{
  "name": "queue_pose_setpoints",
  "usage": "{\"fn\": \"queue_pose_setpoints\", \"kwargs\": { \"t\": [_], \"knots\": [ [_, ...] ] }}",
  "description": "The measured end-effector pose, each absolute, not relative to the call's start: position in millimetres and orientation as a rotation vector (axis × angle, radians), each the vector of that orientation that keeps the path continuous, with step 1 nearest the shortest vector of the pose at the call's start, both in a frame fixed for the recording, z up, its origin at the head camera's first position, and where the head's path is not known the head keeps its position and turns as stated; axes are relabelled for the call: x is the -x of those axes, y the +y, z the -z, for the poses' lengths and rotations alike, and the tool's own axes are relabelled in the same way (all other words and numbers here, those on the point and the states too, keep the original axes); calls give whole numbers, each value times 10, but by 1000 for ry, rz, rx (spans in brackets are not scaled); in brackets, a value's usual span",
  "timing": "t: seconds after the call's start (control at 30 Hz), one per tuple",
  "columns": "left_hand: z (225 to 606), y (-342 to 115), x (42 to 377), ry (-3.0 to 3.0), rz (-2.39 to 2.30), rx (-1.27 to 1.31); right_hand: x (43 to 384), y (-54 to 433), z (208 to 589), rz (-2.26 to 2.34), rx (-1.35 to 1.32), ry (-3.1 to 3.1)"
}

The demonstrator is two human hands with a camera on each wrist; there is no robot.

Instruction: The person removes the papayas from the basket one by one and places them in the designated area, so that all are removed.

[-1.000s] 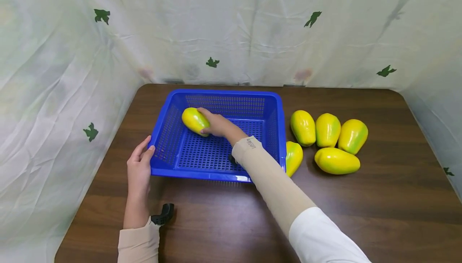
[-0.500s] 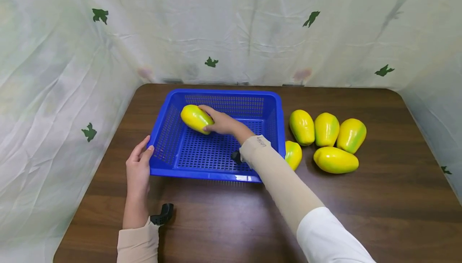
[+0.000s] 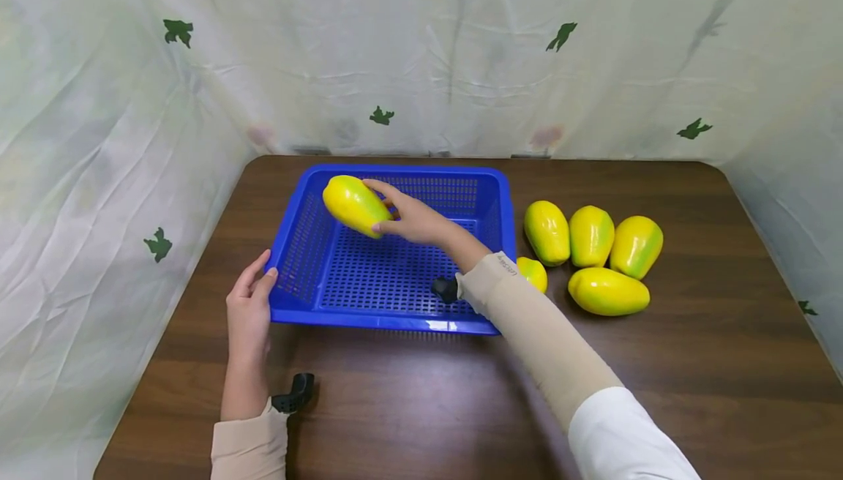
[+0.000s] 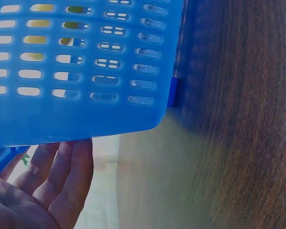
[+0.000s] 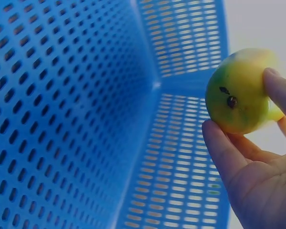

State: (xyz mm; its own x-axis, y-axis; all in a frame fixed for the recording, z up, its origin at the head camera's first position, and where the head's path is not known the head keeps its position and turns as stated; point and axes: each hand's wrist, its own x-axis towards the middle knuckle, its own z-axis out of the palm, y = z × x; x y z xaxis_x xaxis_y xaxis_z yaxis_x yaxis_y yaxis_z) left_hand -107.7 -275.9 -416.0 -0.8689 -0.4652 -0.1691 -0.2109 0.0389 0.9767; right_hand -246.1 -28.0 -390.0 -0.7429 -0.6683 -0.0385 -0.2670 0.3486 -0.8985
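My right hand [image 3: 418, 220] holds a yellow-green mango [image 3: 354, 205] over the left part of a blue plastic basket [image 3: 388, 318]. In the right wrist view the fingertips and thumb grip the mango [image 5: 240, 95] around its sides, and its dark stem spot shows. The basket stands on the table with its perforated floor visible. At its left front corner, my left hand [image 3: 249, 315] grips the rim, thumb on the near side. Under the rim in the left wrist view, the curled fingers of the left hand [image 4: 52, 191] show against the basket wall [image 4: 86, 112].
To the right of the basket several more mangoes lie on the brown wooden table [image 3: 718, 363], among them one mango [image 3: 609, 292] on its side. Another mango [image 3: 532, 274] is partly hidden by the right sleeve. A pale curtain [image 3: 448, 63] surrounds the table's back and sides.
My right hand has lifted the mango from low in the basket, up and slightly to the left. The left hand has kept its grip on the rim, and the basket has barely moved.
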Motion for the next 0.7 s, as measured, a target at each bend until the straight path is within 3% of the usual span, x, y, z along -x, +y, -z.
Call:
{"fn": "queue_pose_setpoints", "kwargs": {
  "t": [0.43,0.7],
  "knots": [
    [4172,-2764,1084,-2115,1938,-709,2243,165,3628,1640,860,2204],
    [4164,-2756,1088,-2097,1939,-714,1871,555,3342,1843,802,2214]
  ]
}}
